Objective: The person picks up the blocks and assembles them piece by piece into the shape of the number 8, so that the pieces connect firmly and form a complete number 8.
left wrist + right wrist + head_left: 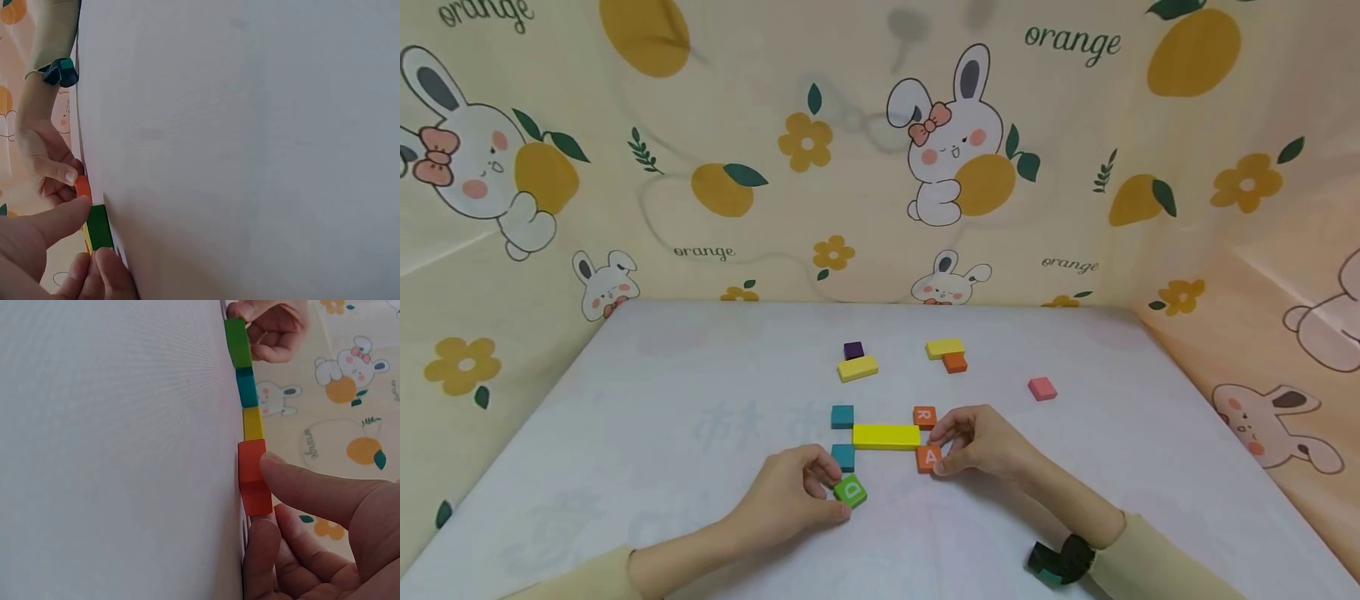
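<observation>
The left hand [788,493] pinches the green block [851,492], turned crooked, just beside the near blue block [842,457]. The right hand [985,442] pinches the A block [928,459], almost straight, at the yellow bar's [886,437] right end. The bar's long side runs left to right on the table [700,375].

The D block [851,492] is green, A block [928,459] orange, bar [886,437] yellow.
</observation>
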A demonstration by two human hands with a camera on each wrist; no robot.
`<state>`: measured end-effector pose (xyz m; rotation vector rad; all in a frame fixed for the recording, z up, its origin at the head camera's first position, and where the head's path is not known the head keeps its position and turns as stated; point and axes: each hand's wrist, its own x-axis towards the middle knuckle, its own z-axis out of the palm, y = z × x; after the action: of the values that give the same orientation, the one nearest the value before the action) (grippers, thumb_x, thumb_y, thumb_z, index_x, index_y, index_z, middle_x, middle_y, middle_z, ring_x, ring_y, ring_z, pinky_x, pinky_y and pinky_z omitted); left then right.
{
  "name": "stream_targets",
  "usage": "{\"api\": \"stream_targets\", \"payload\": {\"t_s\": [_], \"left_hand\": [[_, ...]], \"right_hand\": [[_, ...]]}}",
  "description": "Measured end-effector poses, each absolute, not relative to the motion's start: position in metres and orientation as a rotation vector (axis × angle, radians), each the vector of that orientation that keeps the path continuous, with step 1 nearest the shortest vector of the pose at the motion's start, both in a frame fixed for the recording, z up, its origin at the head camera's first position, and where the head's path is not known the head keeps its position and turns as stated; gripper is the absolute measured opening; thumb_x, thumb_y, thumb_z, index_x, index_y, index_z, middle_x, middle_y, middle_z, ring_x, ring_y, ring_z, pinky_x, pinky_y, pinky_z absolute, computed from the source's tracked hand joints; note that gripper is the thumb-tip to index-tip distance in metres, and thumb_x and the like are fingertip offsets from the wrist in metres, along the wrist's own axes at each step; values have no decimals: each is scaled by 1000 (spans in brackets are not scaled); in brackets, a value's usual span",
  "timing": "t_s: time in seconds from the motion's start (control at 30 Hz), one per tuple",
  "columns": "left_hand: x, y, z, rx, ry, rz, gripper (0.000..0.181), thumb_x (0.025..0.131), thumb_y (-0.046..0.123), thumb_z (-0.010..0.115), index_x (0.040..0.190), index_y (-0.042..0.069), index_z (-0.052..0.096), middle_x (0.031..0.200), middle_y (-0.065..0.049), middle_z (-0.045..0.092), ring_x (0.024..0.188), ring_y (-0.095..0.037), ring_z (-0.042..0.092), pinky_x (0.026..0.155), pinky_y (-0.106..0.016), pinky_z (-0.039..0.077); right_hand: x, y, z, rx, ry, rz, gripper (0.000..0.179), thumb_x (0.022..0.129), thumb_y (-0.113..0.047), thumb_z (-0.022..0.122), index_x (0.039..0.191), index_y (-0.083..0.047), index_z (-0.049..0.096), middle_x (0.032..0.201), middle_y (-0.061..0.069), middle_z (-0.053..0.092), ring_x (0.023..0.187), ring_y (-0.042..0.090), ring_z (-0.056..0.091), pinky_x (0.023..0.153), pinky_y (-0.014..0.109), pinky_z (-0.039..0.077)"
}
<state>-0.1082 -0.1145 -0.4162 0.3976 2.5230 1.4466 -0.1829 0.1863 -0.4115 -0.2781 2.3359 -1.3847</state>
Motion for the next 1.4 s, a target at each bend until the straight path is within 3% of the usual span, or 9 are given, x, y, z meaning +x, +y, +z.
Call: {"api": "stream_targets", "payload": {"t_s": [1.07, 1.27, 1.4], "left_hand": [[-107, -106, -410, 360, 2614, 1463, 34, 73, 25, 88, 89, 8, 64, 81, 3, 65, 67, -15, 59, 62, -26, 49], [-134, -125, -394, 633, 2683, 1375, 27, 77, 24, 86, 91, 12, 66, 86, 1, 65, 60, -12, 53, 53, -25, 46], [-153, -138, -387, 726, 2581, 1405, 34, 78, 23, 86, 102, 10, 66, 97, -5, 66, 71, -17, 58, 56, -28, 51]], "right_hand": [[-183, 189, -410, -318, 2282, -1415, 35, 74, -8, 87, 103, -3, 69, 90, 8, 67, 67, 22, 57, 58, 25, 46], [-183, 189, -409, -328, 2281, -1411, 34, 74, -8, 87, 103, -3, 69, 90, 8, 67, 67, 22, 56, 58, 24, 46], [-183, 189, -408, -326, 2280, -1413, 34, 74, -7, 87, 102, -2, 69, 91, 9, 66, 67, 21, 56, 58, 24, 46]]}}
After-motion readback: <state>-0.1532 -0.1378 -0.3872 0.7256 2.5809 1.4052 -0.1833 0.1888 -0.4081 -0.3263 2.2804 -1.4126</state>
